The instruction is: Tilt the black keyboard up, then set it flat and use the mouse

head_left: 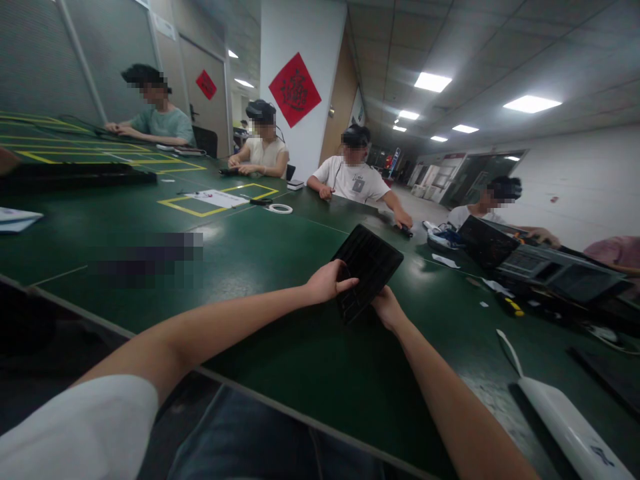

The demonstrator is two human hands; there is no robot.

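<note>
the black panel [374, 257] is between the two hands, tilted and seemingly held up off the green table [280, 250]. its long axis runs from about 7 o'clock at the near end to 1 o'clock at the far end, away from the body.

the left hand [326, 283] grips the panel from its 8 to 9 o'clock side, thumb laid across the ribbed face and pointing towards 3; its other fingers are mostly hidden. from that hand the panel's middle lies at about 2 to 3 o'clock.

the right hand [389, 309] holds the edge at about 5 o'clock, its fingertips out of sight behind, so how firmly they press i cannot tell. from it the panel's middle lies at 11. neither hand is nearer in any useful sense: both touch it, towards its near end, and the far end at 1 o'clock is clear of both.
</note>
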